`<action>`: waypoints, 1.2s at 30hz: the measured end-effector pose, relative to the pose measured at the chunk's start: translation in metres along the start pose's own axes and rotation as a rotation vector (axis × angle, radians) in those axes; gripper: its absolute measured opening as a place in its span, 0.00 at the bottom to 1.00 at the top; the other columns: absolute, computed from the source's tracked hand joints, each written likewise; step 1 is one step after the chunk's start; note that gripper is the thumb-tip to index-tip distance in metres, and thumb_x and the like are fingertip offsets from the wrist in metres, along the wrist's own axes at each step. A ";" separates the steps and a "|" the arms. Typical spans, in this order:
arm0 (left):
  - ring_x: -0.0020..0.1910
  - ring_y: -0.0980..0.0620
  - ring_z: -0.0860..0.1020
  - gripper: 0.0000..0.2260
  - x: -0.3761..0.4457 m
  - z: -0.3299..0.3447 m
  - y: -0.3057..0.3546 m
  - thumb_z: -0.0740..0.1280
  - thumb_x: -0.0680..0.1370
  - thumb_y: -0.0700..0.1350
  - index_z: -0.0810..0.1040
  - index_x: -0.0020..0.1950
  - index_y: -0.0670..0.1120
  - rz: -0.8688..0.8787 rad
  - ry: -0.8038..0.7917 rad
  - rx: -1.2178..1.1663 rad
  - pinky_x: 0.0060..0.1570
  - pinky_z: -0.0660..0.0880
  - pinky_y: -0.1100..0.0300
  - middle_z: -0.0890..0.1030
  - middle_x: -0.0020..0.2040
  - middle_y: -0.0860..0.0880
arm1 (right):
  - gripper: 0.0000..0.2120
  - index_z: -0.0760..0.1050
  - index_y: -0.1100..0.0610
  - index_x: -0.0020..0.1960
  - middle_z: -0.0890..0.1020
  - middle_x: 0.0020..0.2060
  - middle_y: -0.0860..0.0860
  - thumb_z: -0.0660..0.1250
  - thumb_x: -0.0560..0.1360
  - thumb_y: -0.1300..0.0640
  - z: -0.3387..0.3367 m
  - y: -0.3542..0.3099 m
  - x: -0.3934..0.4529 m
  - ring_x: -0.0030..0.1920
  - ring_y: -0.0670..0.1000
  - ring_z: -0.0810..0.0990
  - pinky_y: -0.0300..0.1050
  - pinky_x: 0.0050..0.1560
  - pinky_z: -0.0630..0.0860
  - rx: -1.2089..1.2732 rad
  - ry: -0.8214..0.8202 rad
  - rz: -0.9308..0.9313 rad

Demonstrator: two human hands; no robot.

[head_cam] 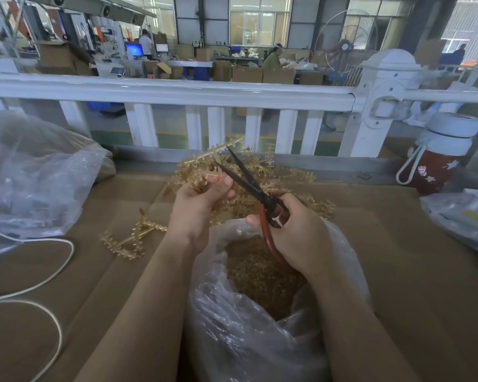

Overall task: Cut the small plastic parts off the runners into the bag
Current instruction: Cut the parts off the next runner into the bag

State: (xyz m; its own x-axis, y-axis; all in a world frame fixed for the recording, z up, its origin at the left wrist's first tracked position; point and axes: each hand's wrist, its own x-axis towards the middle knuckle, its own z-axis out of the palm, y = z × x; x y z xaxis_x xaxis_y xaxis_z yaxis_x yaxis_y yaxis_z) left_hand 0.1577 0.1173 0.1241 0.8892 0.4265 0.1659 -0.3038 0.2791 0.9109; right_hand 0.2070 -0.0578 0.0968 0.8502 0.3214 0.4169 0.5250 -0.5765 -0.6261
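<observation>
In the head view, a gold runner (214,157) is pinched by the left hand (202,199), with the thumb and curled fingers closed on its stem. The runner sticks up and away from that hand, and small parts line both its sides like little teeth. The scissors (249,186) are held by the right hand (293,232), whose fingers are wrapped round the red handles. The dark blades are spread apart, and the runner is crossed by them just above the left thumb.

The bag (246,326) sits right under both hands, with its mouth open. A heap of cut parts (257,271) can be seen inside it, just below the right wrist. More runners are heaped in a pile (287,177) just past the hands. One runner (127,238) lies alone on the brown table (411,257), off to the outer side of the left hand.

To do this step well, the runner should be kept over the bag's mouth, so the parts drop in and are not lost on the table. The blades should be set close to the stem, so that only the small parts are snipped. The left thumb should be kept back from the blades. Short snips are probably best, one row at a time.
</observation>
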 end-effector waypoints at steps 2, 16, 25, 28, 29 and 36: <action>0.38 0.53 0.81 0.03 -0.001 0.000 0.001 0.74 0.68 0.42 0.82 0.39 0.46 -0.008 -0.006 -0.005 0.53 0.74 0.55 0.83 0.37 0.49 | 0.26 0.74 0.44 0.53 0.81 0.46 0.38 0.66 0.67 0.26 -0.002 -0.001 0.000 0.46 0.41 0.78 0.30 0.40 0.67 -0.042 0.003 -0.013; 0.32 0.55 0.78 0.14 -0.003 0.002 0.004 0.70 0.76 0.35 0.85 0.33 0.48 0.047 -0.004 0.107 0.38 0.75 0.64 0.82 0.33 0.50 | 0.22 0.75 0.50 0.50 0.81 0.42 0.42 0.66 0.73 0.31 -0.019 -0.017 -0.009 0.41 0.45 0.79 0.33 0.39 0.73 -0.261 0.024 -0.152; 0.28 0.54 0.74 0.14 -0.001 0.001 0.005 0.68 0.79 0.35 0.84 0.35 0.47 -0.004 0.166 -0.006 0.38 0.71 0.60 0.78 0.29 0.48 | 0.24 0.76 0.49 0.50 0.82 0.41 0.42 0.63 0.73 0.29 -0.015 -0.014 -0.009 0.42 0.45 0.80 0.38 0.40 0.75 -0.317 0.041 -0.071; 0.29 0.55 0.74 0.09 0.000 -0.001 0.007 0.68 0.79 0.37 0.82 0.39 0.44 -0.053 0.205 -0.110 0.38 0.70 0.61 0.79 0.32 0.48 | 0.22 0.75 0.47 0.52 0.80 0.41 0.41 0.63 0.74 0.29 -0.016 -0.011 -0.006 0.41 0.46 0.78 0.38 0.39 0.72 -0.310 -0.024 0.011; 0.30 0.56 0.74 0.08 0.001 -0.003 0.008 0.69 0.79 0.38 0.82 0.40 0.44 -0.072 0.210 -0.148 0.38 0.70 0.62 0.80 0.33 0.48 | 0.23 0.75 0.47 0.53 0.81 0.42 0.42 0.63 0.73 0.28 -0.017 -0.009 -0.005 0.41 0.46 0.77 0.38 0.40 0.72 -0.309 -0.049 0.037; 0.28 0.55 0.74 0.11 0.000 0.001 0.005 0.67 0.77 0.32 0.82 0.38 0.43 -0.009 0.063 0.154 0.34 0.73 0.65 0.80 0.31 0.48 | 0.24 0.74 0.49 0.51 0.80 0.43 0.42 0.63 0.73 0.29 -0.020 -0.018 -0.009 0.42 0.44 0.78 0.31 0.36 0.67 -0.327 -0.004 -0.100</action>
State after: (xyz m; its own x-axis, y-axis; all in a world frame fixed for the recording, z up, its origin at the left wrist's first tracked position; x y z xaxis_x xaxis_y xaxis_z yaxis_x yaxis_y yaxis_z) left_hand 0.1561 0.1180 0.1288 0.8667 0.4794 0.1379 -0.2357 0.1498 0.9602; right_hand 0.1891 -0.0654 0.1175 0.7954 0.3914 0.4628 0.5664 -0.7518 -0.3376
